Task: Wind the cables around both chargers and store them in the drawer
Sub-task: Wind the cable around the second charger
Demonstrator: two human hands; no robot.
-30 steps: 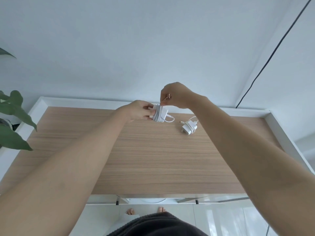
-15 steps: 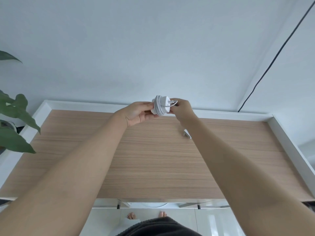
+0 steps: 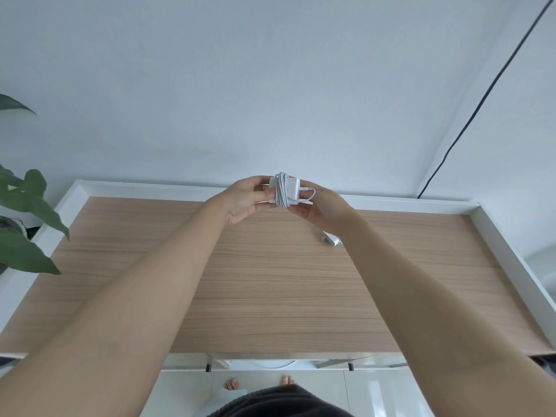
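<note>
**Two chargers, two hands, one wood-topped cabinet**

Two small white square plastic chargers are in view. One, the held charger (image 3: 287, 189), sits raised above the far edge of the surface, pinched between both hands; its thin white cable (image 3: 282, 190) is looped in a tight band of turns around the body, with one short free loop sticking out on the right side. The left hand (image 3: 245, 199) clasps the charger's left end with curled fingers and thumb, and the right hand (image 3: 323, 209) closes on the right end where the loose loop lies. The second charger (image 3: 331, 238) lies on the surface just beneath the right wrist, mostly hidden by the forearm (only a corner and its prongs show, so its cable cannot be judged).

One pale striped wood-grain tabletop (image 3: 270, 281) with a raised white border (image 3: 421, 203) carries everything. Behind it stands a plain white wall (image 3: 270, 85), down which a single thin black wire (image 3: 469, 115) runs diagonally to the border's far right corner. Green plant leaves (image 3: 27, 212) reach in from the left. Below the near edge are glossy white cabinet fronts (image 3: 376, 392), and two bare feet (image 3: 258, 382).
</note>
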